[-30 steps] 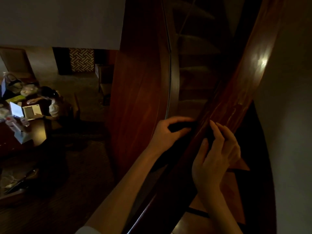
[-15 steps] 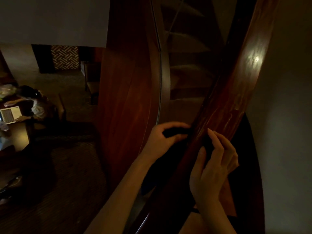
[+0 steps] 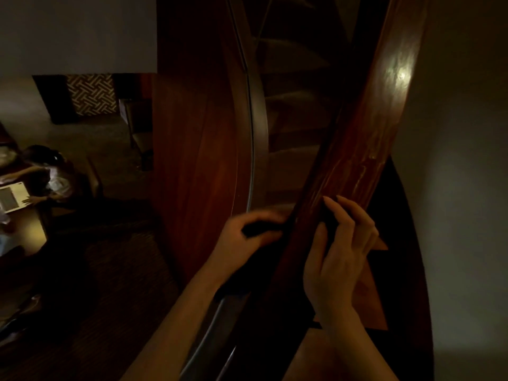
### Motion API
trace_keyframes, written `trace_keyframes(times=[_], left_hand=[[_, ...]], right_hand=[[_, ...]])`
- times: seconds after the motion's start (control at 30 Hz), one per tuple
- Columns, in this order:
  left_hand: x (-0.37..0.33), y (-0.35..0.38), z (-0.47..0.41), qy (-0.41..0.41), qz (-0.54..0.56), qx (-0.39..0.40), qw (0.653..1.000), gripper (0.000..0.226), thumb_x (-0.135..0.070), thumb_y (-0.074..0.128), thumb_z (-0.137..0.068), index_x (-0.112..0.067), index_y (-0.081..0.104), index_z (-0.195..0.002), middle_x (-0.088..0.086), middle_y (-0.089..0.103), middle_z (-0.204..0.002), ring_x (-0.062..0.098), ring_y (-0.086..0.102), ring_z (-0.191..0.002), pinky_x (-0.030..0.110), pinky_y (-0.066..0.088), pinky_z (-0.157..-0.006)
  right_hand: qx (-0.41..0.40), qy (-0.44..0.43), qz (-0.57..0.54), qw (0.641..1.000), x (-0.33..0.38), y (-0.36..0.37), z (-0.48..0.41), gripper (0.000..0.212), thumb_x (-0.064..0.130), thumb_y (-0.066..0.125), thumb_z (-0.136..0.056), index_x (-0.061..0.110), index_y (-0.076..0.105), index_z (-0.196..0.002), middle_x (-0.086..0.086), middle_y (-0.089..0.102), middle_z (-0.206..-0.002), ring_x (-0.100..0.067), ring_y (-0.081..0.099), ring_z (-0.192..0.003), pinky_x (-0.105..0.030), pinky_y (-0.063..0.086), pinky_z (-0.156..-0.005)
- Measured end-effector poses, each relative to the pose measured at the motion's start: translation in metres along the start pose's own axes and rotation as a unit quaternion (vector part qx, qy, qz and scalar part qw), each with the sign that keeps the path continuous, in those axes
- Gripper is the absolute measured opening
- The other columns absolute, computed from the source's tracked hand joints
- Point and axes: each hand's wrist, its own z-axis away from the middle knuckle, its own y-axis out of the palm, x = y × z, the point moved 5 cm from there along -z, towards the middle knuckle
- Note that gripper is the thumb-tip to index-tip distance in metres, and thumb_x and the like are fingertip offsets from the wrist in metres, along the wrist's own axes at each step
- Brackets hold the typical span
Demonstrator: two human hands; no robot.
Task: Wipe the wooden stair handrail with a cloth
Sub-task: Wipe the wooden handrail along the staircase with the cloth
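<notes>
Reddish-brown handrail (image 3: 365, 149), seemingly black cloth (image 3: 258, 229)

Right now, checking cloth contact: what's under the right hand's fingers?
A dark cloth shows between the right hand and the wooden handrail. How far it spreads under the palm is covered.

Head view — downward, seemingly close over handrail (image 3: 357, 160)

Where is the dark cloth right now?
In the head view, the dark cloth is low centre on the reddish wooden handrail, gripped by the left hand beside the rail and the right hand on top.
</notes>
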Motion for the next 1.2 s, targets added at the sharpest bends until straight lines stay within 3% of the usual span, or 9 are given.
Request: trace_keyframes(times=[0.13,0.23,0.47,0.57,0.73,0.93,1.1,1.2], left_hand=[[0.009,-0.008,0.020,-0.017,-0.003,0.011,1.000,0.029,-0.005,0.070,-0.082,-0.031,0.071,-0.094,-0.023,0.069,-0.102,-0.005,0.064,-0.099,0.005,0.044,-0.085],[-0.020,0.011,-0.027,0.035,0.001,-0.003,0.999,0.031,-0.002,0.064,-0.088,-0.031,0.067,-0.100,-0.028,0.068,-0.100,-0.008,0.062,-0.102,0.006,0.045,-0.085],[-0.091,0.036,-0.145,0.142,0.056,-0.125,0.980,0.020,-0.005,0.065,-0.090,-0.008,0.070,-0.109,-0.002,0.069,-0.109,0.012,0.063,-0.108,0.033,0.052,-0.097],[-0.082,0.035,-0.131,0.139,0.053,-0.115,0.982,0.020,-0.006,0.064,-0.091,-0.011,0.069,-0.109,-0.008,0.068,-0.108,0.008,0.063,-0.108,0.029,0.051,-0.098],[-0.025,0.023,-0.049,0.064,0.037,-0.065,0.995,0.029,-0.001,0.063,-0.089,-0.029,0.069,-0.099,-0.021,0.070,-0.102,-0.002,0.063,-0.103,0.012,0.048,-0.087],[-0.032,0.025,-0.039,0.121,-0.005,-0.101,0.988,0.030,-0.005,0.065,-0.089,-0.032,0.068,-0.101,-0.009,0.067,-0.110,0.004,0.062,-0.108,0.018,0.047,-0.094],[-0.078,0.041,-0.117,0.163,0.013,-0.141,0.976,0.021,-0.002,0.061,-0.091,-0.010,0.068,-0.110,0.004,0.068,-0.114,0.013,0.062,-0.112,0.030,0.049,-0.100],[-0.087,0.040,-0.133,0.169,0.025,-0.150,0.974,0.020,-0.002,0.061,-0.092,-0.007,0.068,-0.110,0.005,0.068,-0.113,0.015,0.062,-0.111,0.031,0.051,-0.098]], right_hand=[[-0.003,-0.002,-0.001,1.000,0.001,0.000,0.001,0.031,0.008,0.048,-0.095,0.005,0.053,-0.126,-0.019,0.051,-0.126,-0.028,0.045,-0.119,-0.015,0.021,-0.108],[-0.005,-0.001,0.003,1.000,0.001,-0.001,0.000,0.033,0.009,0.047,-0.095,0.005,0.052,-0.127,-0.017,0.050,-0.128,-0.028,0.044,-0.120,-0.015,0.020,-0.109],[0.002,0.005,0.011,1.000,-0.002,0.000,-0.001,0.035,0.007,0.048,-0.093,0.007,0.051,-0.127,-0.019,0.053,-0.127,-0.027,0.044,-0.121,-0.015,0.021,-0.110],[0.003,0.008,0.009,1.000,-0.003,-0.001,-0.001,0.034,0.008,0.048,-0.092,0.005,0.053,-0.126,-0.018,0.053,-0.127,-0.026,0.044,-0.120,-0.014,0.020,-0.110],[0.004,0.007,-0.004,1.000,-0.003,-0.001,0.001,0.034,0.011,0.048,-0.093,0.009,0.050,-0.128,-0.014,0.050,-0.128,-0.024,0.044,-0.121,-0.014,0.020,-0.108],[0.007,0.009,-0.008,1.000,-0.005,-0.001,0.001,0.035,0.012,0.048,-0.093,0.010,0.050,-0.128,-0.015,0.052,-0.128,-0.023,0.044,-0.121,-0.015,0.021,-0.108],[0.005,0.018,-0.011,1.000,-0.005,-0.001,0.000,0.036,0.012,0.048,-0.093,0.011,0.049,-0.128,-0.015,0.051,-0.129,-0.024,0.043,-0.122,-0.017,0.024,-0.109],[0.004,0.016,-0.018,1.000,-0.005,-0.002,0.000,0.035,0.009,0.049,-0.092,0.007,0.052,-0.127,-0.018,0.054,-0.127,-0.024,0.043,-0.121,-0.015,0.024,-0.108]])
